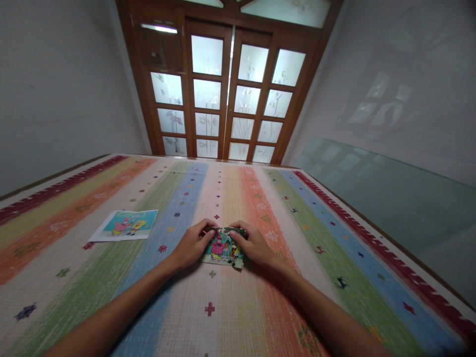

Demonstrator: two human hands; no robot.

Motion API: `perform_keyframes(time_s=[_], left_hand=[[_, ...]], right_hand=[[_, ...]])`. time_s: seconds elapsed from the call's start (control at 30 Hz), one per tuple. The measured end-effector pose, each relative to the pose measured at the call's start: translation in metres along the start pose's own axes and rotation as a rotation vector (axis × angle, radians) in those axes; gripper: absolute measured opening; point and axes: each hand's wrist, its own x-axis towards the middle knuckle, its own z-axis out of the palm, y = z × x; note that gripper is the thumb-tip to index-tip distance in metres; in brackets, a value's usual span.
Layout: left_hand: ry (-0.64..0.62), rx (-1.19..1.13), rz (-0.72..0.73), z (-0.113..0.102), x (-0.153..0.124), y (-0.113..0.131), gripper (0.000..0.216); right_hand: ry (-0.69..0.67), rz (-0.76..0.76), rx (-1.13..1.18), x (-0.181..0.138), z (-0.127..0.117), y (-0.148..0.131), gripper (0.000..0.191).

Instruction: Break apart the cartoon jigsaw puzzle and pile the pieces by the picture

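Observation:
A small, partly joined jigsaw puzzle (223,250) with a pink and a yellow cartoon figure lies at the middle of the cloth. Its lower right corner has an uneven, stepped edge. My left hand (194,242) grips its upper left side, thumb on the face and fingers curled at the top edge. On the upper right side my right hand (253,243) pinches it the same way. Dark green strips show under the fingers of both hands. To the left lies a paper picture (134,224) of similar cartoon figures on a blue ground, apart from both hands.
A striped, patterned cloth (210,322) covers the table. Wooden doors with frosted panes (208,96) stand beyond the far edge. A greenish glass panel (390,188) leans along the wall at right, and a plain wall (63,89) rises at left.

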Motion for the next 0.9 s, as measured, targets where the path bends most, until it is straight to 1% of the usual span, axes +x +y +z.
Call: perform_keyframes(time_s=[0.17, 0.27, 0.33, 0.43, 0.5, 0.57, 0.67, 0.8, 0.9], left_hand=[[-0.019, 0.016, 0.002, 0.000, -0.003, 0.001, 0.020], [-0.019, 0.043, 0.030, 0.002, -0.005, 0.002, 0.030], [-0.029, 0.058, 0.046, 0.004, -0.005, 0.001, 0.032], [-0.046, 0.079, 0.080, 0.006, -0.005, -0.001, 0.023], [-0.030, 0.084, 0.109, 0.007, -0.004, -0.001, 0.017], [-0.010, 0.092, 0.138, 0.007, -0.004, -0.002, 0.017], [-0.012, 0.115, 0.166, 0.006, -0.005, -0.004, 0.021], [0.020, 0.128, 0.191, 0.004, -0.005, -0.007, 0.024], [0.063, 0.146, 0.197, 0.003, -0.005, -0.009, 0.025]], right_hand=[[0.035, 0.006, 0.033, 0.001, 0.001, 0.002, 0.019], [0.036, -0.003, 0.065, 0.001, 0.002, 0.005, 0.018], [0.034, -0.012, 0.082, 0.001, 0.003, 0.007, 0.017], [0.035, -0.001, 0.096, 0.001, 0.005, 0.008, 0.018], [0.042, 0.005, 0.106, 0.001, 0.007, 0.008, 0.020], [0.038, 0.005, 0.106, 0.001, 0.007, 0.008, 0.017], [0.020, 0.012, 0.079, 0.001, 0.007, 0.006, 0.012], [0.050, 0.018, 0.054, 0.001, 0.008, 0.006, 0.013], [0.078, 0.067, 0.159, 0.001, 0.011, 0.008, 0.012]])
